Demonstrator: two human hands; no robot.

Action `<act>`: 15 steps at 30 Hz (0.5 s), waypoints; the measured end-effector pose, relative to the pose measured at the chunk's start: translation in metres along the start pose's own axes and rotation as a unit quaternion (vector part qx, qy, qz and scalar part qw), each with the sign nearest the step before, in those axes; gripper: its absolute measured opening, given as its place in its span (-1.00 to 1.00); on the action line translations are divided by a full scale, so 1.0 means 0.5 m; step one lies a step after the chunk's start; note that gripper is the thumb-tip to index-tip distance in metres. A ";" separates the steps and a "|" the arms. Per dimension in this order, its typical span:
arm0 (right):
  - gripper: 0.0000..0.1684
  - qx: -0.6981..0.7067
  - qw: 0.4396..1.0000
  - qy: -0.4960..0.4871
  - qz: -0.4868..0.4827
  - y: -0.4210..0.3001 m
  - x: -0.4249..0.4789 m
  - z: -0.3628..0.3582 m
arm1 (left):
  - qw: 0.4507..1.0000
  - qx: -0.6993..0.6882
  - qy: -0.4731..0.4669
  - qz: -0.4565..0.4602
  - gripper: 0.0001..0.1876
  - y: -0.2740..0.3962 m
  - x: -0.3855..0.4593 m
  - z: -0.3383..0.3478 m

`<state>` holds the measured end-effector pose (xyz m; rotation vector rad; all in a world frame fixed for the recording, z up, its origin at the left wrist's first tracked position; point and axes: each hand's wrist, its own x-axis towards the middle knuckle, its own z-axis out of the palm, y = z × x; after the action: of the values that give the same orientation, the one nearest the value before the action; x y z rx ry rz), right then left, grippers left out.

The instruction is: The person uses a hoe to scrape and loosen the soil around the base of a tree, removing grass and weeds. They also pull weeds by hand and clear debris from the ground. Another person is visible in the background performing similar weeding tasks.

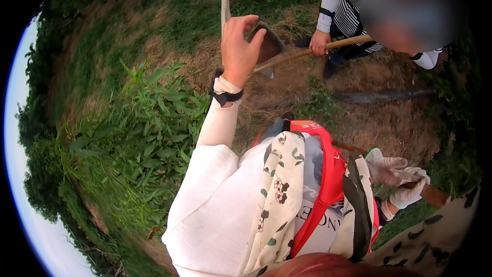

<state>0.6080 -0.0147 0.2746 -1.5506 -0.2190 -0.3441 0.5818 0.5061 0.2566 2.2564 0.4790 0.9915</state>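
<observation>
My left hand (240,52) is bare and raised with thumb and fingers apart, holding nothing. A black band circles its wrist over a pale sleeve. My right hand (409,194), in a soiled white glove, is closed around a brown wooden handle (434,196) at the right. Another pale work glove (384,167) lies against that hand and the handle; whether it is empty is hard to tell. Past my left hand are a dark metal blade (273,44), partly hidden by my fingers, and a pale wooden pole (225,0).
A co-worker in a striped top grips a long wooden handle (288,61) that slants down toward the ground near my left hand. Leafy green plants (153,104) grow at the left. A dark strip (384,96) crosses the bare soil. My flowered scarf (282,184) and red apron (330,177) hang in front.
</observation>
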 end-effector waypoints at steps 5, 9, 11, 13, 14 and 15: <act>-0.71 -0.008 1.000 0.010 -0.004 -0.011 -0.001 0.014 | 1.000 0.012 0.001 0.023 -0.72 -0.005 0.011 0.010; -0.70 -0.014 1.000 0.019 -0.006 -0.011 -0.005 0.008 | 0.999 0.013 0.006 0.030 -0.77 -0.005 0.016 0.010; -0.70 -0.014 1.000 0.024 -0.004 -0.012 -0.006 0.006 | 0.999 0.010 0.009 0.034 -0.81 -0.009 0.018 0.012; -0.70 -0.017 0.999 0.030 -0.006 -0.013 -0.005 0.006 | 1.000 -0.015 0.014 0.019 -0.84 -0.013 0.019 0.011; -0.70 -0.019 0.999 0.034 -0.008 -0.013 -0.005 0.008 | 0.999 -0.028 0.017 0.011 -0.85 -0.014 0.019 0.010; -0.70 -0.022 0.999 0.037 -0.012 -0.012 -0.004 0.011 | 0.999 -0.030 0.017 0.011 -0.85 -0.017 0.020 0.008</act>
<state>0.6046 -0.0091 0.2797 -1.5772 -0.1722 -0.4270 0.5909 0.5162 0.2541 2.1992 0.4331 1.0434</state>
